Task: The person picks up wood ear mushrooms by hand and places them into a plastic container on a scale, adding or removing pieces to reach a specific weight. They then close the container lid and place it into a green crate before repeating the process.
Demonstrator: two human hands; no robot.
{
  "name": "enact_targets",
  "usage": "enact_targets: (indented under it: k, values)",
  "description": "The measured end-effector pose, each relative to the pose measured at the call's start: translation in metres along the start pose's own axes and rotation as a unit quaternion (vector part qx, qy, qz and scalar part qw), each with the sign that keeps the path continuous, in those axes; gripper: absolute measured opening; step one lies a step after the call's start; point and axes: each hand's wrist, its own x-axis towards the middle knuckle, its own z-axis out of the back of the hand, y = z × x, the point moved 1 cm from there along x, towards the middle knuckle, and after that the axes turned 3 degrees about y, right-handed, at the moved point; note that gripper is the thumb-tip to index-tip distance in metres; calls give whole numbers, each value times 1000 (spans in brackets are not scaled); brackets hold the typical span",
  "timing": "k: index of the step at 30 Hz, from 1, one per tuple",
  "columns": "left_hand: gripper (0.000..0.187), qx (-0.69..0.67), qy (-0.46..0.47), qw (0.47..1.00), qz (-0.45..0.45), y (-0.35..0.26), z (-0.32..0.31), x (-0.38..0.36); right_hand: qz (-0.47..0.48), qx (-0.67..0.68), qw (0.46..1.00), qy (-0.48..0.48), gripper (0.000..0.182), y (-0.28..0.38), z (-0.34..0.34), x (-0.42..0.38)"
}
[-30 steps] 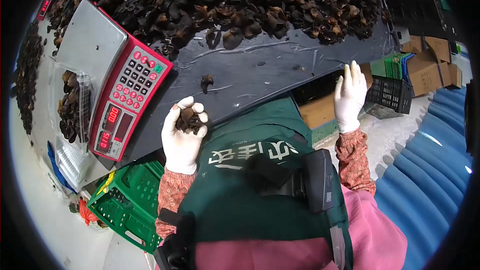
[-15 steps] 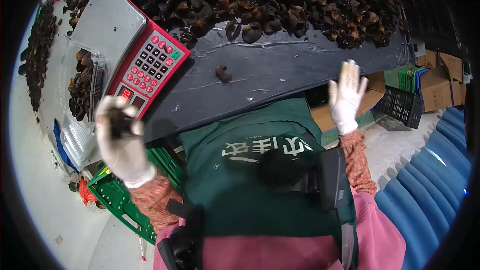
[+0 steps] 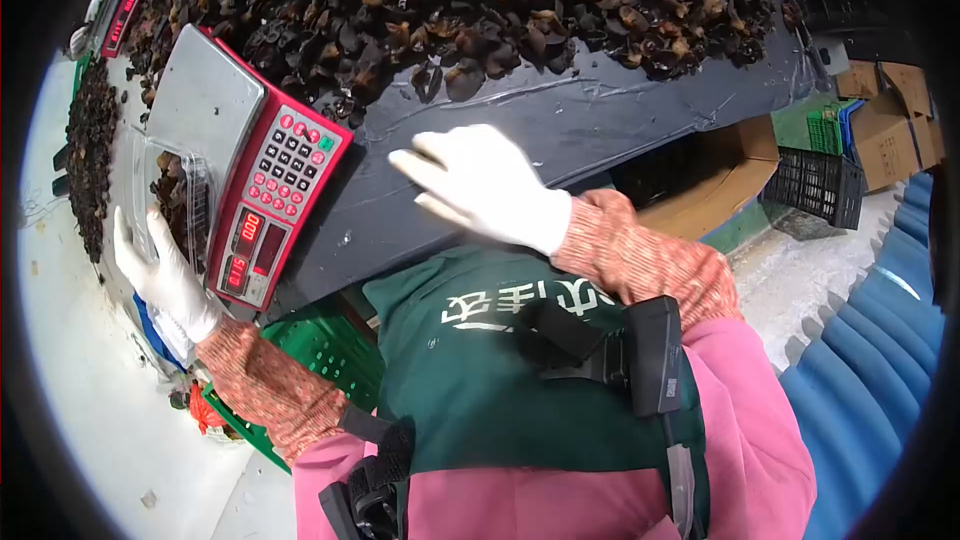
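Left hand [image 3: 165,275]: spread, resting against the clear container [image 3: 165,195] of dried mushrooms beside the scale [image 3: 265,200].
Right hand [image 3: 480,185]: hovering spread over the tabletop [image 3: 600,130], holding nothing.
Handling: the container is looking light and flimsy; supporting its sides seems best.

This looks like a produce packing or wholesale stall rather than a home. A big heap of dried fungus [image 3: 480,10] lies loose on a black sheet [image 3: 560,130], with a red price scale [image 3: 255,170] beside it showing lit digits and a clear plastic box [image 3: 170,210] of the same fungus next to that. Cardboard boxes [image 3: 885,120], green crates [image 3: 300,370] and a black crate [image 3: 815,185] stand on a bare concrete floor [image 3: 790,280].
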Motion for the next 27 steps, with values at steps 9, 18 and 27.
enact_targets:
  k: [9, 18, 27]
  values:
    - [43, -156, 127, 964, -173, -104, -54, -97, -70, -78, 982, -156, 12, -53, 13, -40]
    - [55, -191, 299, 917, -183, -136, -122, -165, -420, -445, 772, -175, 33, -123, 126, -270]
    - [60, -255, 319, 898, -163, -129, -114, -170, -155, -218, 933, -242, 42, -95, 100, -54]
